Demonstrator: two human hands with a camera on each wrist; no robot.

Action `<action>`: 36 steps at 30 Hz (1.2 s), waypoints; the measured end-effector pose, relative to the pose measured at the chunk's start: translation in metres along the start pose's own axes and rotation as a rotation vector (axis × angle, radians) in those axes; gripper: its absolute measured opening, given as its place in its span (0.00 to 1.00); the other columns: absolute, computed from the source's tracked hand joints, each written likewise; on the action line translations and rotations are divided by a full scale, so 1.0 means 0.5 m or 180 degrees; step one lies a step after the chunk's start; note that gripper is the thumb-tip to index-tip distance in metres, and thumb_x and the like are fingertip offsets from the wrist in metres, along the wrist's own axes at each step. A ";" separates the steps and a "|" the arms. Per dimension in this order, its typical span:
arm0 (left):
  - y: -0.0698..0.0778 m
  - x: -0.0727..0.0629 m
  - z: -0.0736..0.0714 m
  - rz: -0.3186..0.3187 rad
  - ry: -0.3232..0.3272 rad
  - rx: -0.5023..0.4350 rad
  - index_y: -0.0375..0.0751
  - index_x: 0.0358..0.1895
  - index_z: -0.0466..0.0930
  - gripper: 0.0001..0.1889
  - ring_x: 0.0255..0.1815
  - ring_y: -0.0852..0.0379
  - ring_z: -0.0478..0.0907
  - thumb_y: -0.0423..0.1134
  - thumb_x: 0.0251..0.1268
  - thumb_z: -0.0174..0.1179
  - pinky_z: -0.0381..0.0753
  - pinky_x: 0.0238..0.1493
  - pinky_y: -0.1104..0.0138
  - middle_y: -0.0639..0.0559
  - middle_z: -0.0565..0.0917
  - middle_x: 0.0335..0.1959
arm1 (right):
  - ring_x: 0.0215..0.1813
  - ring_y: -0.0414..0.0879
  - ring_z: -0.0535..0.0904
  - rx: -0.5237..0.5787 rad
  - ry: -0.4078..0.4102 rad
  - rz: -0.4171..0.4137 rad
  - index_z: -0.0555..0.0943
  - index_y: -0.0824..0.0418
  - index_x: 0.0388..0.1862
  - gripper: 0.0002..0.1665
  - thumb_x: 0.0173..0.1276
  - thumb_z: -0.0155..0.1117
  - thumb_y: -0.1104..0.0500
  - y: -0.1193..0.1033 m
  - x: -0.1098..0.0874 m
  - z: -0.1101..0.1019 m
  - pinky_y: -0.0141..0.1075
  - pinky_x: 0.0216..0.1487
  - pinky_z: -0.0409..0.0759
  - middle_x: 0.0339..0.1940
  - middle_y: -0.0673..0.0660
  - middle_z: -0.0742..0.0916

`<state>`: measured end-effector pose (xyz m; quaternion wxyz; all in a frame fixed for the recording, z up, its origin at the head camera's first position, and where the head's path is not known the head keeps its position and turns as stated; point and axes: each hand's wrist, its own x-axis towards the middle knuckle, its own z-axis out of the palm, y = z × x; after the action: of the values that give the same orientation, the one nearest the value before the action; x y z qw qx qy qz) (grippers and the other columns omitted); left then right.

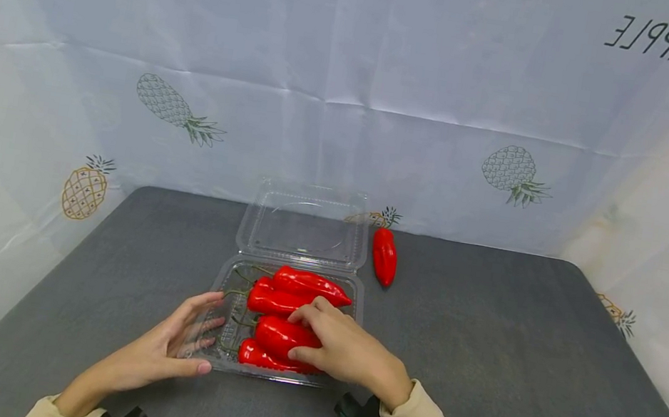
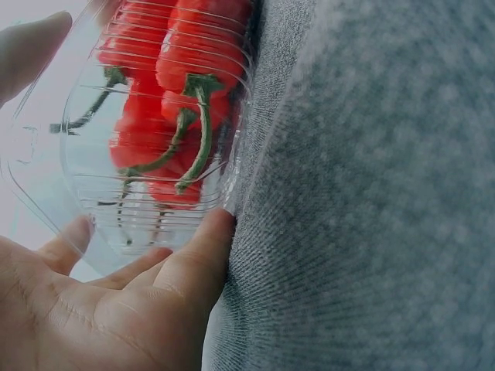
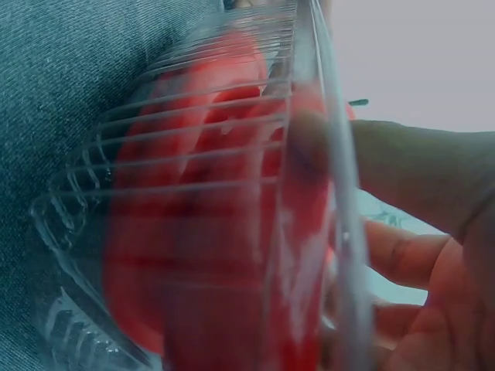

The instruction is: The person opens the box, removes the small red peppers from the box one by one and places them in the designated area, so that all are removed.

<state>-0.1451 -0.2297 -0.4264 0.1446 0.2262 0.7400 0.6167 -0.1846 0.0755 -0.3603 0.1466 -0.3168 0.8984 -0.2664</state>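
Note:
A hinged clear plastic container (image 1: 273, 374) stands with its lid (image 1: 305, 229) tipped back. Inside, several long red peppers lie side by side, their green stems to the left, among them the rearmost pepper (image 1: 307, 282) and the front pepper (image 1: 267, 355). My right hand (image 1: 346, 347) reaches over the right side and holds a red pepper (image 1: 283, 335) between thumb and fingers; its right end is hidden. My left hand (image 1: 172, 339) rests its spread fingers against the left wall. In the left wrist view the fingertips (image 2: 213, 232) touch the clear plastic, low near the table.
One more red pepper (image 1: 384, 256) lies on the dark grey table (image 1: 485, 332), right of the lid. A white cloth with pineapple prints (image 1: 363, 61) hangs behind the table and along both sides. Dark wrist devices (image 1: 359, 412) sit under the sleeves.

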 end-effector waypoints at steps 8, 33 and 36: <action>0.001 0.000 0.000 0.0011 -0.0009 0.0021 0.36 0.78 0.38 0.47 0.69 0.81 0.62 0.27 0.64 0.62 0.70 0.64 0.81 0.28 0.38 0.79 | 0.47 0.40 0.77 -0.0092 -0.0009 -0.0074 0.82 0.60 0.56 0.24 0.62 0.73 0.55 -0.005 0.001 -0.004 0.38 0.54 0.81 0.49 0.51 0.85; 0.006 -0.001 -0.001 0.0144 -0.0072 -0.0093 0.34 0.77 0.38 0.46 0.69 0.80 0.62 0.26 0.64 0.61 0.70 0.64 0.80 0.25 0.38 0.78 | 0.49 0.44 0.77 0.0150 0.0180 0.0001 0.80 0.61 0.61 0.28 0.62 0.72 0.56 -0.009 -0.013 -0.034 0.32 0.45 0.83 0.54 0.53 0.85; 0.007 -0.001 0.000 0.0148 -0.0075 -0.0120 0.33 0.77 0.37 0.46 0.69 0.80 0.62 0.26 0.64 0.61 0.70 0.64 0.80 0.26 0.38 0.78 | 0.46 0.43 0.78 0.0193 0.0212 0.0028 0.79 0.61 0.62 0.28 0.63 0.71 0.56 -0.008 -0.014 -0.040 0.31 0.43 0.82 0.53 0.53 0.86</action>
<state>-0.1442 -0.2293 -0.4232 0.1432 0.2478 0.7210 0.6310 -0.1860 0.0853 -0.3412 0.1273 -0.2992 0.8957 -0.3033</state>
